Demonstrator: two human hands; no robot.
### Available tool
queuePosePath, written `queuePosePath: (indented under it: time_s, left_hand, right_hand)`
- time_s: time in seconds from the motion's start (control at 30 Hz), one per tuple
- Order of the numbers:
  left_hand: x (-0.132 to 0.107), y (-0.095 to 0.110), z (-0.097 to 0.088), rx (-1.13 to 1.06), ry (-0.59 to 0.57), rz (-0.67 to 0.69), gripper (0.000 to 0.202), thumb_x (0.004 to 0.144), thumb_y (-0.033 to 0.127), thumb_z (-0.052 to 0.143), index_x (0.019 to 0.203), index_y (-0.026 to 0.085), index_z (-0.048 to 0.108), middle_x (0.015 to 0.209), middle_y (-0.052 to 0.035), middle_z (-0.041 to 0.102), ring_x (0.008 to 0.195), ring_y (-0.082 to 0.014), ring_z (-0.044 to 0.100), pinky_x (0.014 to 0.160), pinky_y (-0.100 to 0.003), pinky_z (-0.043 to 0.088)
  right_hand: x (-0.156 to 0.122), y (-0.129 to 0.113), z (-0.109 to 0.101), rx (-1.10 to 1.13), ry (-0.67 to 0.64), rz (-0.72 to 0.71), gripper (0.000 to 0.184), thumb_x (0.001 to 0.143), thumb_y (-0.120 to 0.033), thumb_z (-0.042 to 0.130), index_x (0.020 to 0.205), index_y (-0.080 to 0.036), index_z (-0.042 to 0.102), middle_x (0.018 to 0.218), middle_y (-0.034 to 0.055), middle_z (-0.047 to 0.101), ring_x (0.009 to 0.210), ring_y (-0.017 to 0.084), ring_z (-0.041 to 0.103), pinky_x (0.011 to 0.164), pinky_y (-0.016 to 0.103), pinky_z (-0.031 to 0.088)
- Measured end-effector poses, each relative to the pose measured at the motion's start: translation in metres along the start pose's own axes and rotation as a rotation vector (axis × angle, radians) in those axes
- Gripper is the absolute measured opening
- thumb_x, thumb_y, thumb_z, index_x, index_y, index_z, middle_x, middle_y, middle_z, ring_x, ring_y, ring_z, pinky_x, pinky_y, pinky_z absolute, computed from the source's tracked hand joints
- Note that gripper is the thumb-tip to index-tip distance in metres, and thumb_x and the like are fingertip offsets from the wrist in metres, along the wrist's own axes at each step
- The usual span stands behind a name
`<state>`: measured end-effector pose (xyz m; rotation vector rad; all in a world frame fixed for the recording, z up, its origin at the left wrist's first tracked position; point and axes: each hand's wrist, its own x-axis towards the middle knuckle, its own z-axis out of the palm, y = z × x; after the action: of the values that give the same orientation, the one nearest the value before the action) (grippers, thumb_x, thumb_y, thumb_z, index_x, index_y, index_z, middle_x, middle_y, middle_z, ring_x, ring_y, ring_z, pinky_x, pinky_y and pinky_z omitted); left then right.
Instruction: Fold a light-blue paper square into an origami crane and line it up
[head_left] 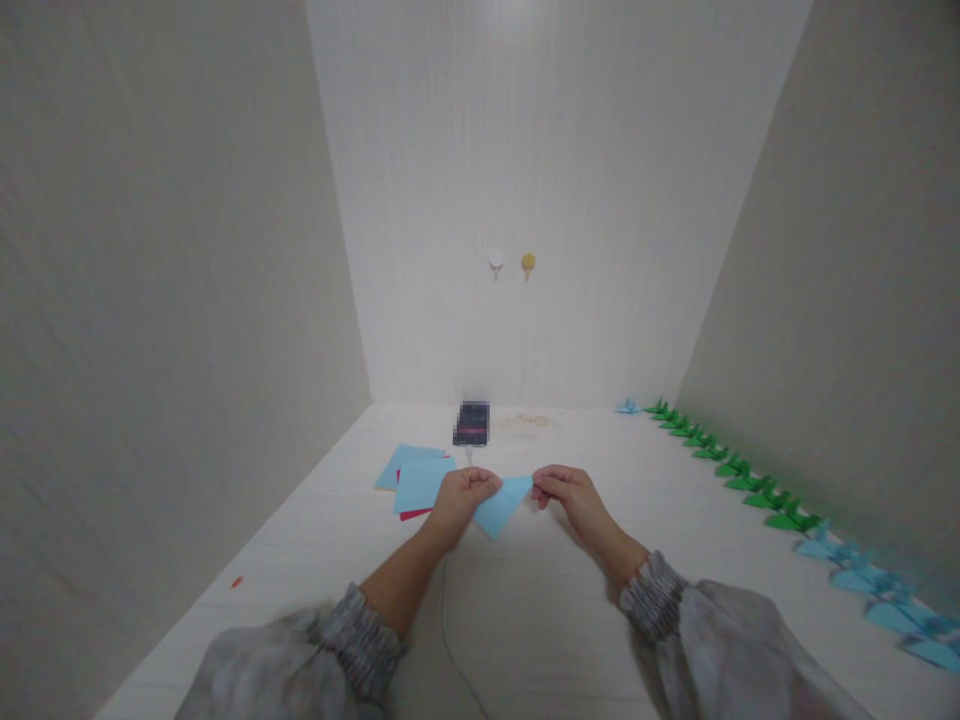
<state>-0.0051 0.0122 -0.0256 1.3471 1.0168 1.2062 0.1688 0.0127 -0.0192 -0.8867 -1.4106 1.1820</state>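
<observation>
A light blue sheet of origami paper, folded into a pointed shape, is held between my two hands above the table. My left hand pinches its upper left part between thumb and fingers. At the upper right corner, the fingertips of my right hand grip the paper. Just left of my left hand lies a loose stack of square paper, light blue on top with red edges showing beneath. My left hand hides part of that stack.
Along the right wall runs a row of folded green paper cranes and light blue paper cranes. A dark phone stands at the back with a white cable. Two hooks are on the back wall. A small orange scrap lies left.
</observation>
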Motion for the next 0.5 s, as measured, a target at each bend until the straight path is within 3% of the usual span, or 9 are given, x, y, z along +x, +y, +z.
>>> queuePosePath:
  time_s: [0.13, 0.27, 0.3, 0.37, 0.5]
  left_hand:
    - [0.001, 0.000, 0.000, -0.001, 0.016, 0.007, 0.028, 0.056, 0.038, 0.059, 0.065, 0.011, 0.058, 0.051, 0.0008, 0.054, 0.043, -0.0071, 0.043, 0.044, -0.020, 0.031]
    - [0.001, 0.000, 0.000, 0.004, 0.029, -0.007, 0.028, 0.056, 0.038, 0.058, 0.065, 0.011, 0.057, 0.051, 0.0005, 0.054, 0.043, -0.0072, 0.043, 0.044, -0.020, 0.031]
    - [0.000, 0.000, 0.002, 0.011, 0.011, -0.010, 0.027, 0.056, 0.038, 0.058, 0.065, 0.011, 0.057, 0.051, 0.0007, 0.054, 0.043, -0.0071, 0.043, 0.044, -0.019, 0.031]
    - [-0.001, 0.001, 0.006, 0.037, -0.032, 0.003, 0.026, 0.056, 0.036, 0.058, 0.065, 0.012, 0.058, 0.050, 0.0014, 0.054, 0.043, -0.0068, 0.043, 0.044, -0.019, 0.030]
    - [-0.003, 0.002, 0.016, 0.058, -0.067, -0.010, 0.023, 0.057, 0.034, 0.058, 0.063, 0.012, 0.058, 0.048, 0.0022, 0.052, 0.041, -0.0064, 0.041, 0.042, -0.019, 0.028]
  right_hand:
    - [0.001, -0.001, -0.001, -0.018, 0.074, -0.015, 0.018, 0.064, -0.031, 0.053, 0.058, -0.014, 0.056, 0.049, -0.0006, 0.052, 0.043, 0.009, 0.044, 0.044, 0.021, 0.035]
    - [0.002, -0.006, 0.000, -0.092, 0.208, -0.142, 0.020, 0.069, -0.033, 0.048, 0.063, -0.015, 0.056, 0.053, -0.0006, 0.051, 0.052, 0.010, 0.045, 0.052, 0.021, 0.036]
    - [0.001, -0.006, 0.000, -0.106, 0.199, -0.152, 0.020, 0.069, -0.033, 0.048, 0.068, -0.015, 0.057, 0.060, 0.0009, 0.054, 0.058, 0.012, 0.047, 0.056, 0.021, 0.036]
    - [0.001, -0.003, 0.003, -0.227, 0.053, -0.150, 0.020, 0.068, -0.033, 0.050, 0.072, -0.015, 0.059, 0.067, 0.0022, 0.056, 0.063, 0.013, 0.049, 0.059, 0.022, 0.037]
    - [0.001, 0.005, 0.008, -0.429, -0.101, -0.136, 0.017, 0.068, -0.027, 0.049, 0.061, -0.015, 0.059, 0.056, -0.0004, 0.053, 0.056, 0.011, 0.046, 0.054, 0.021, 0.035]
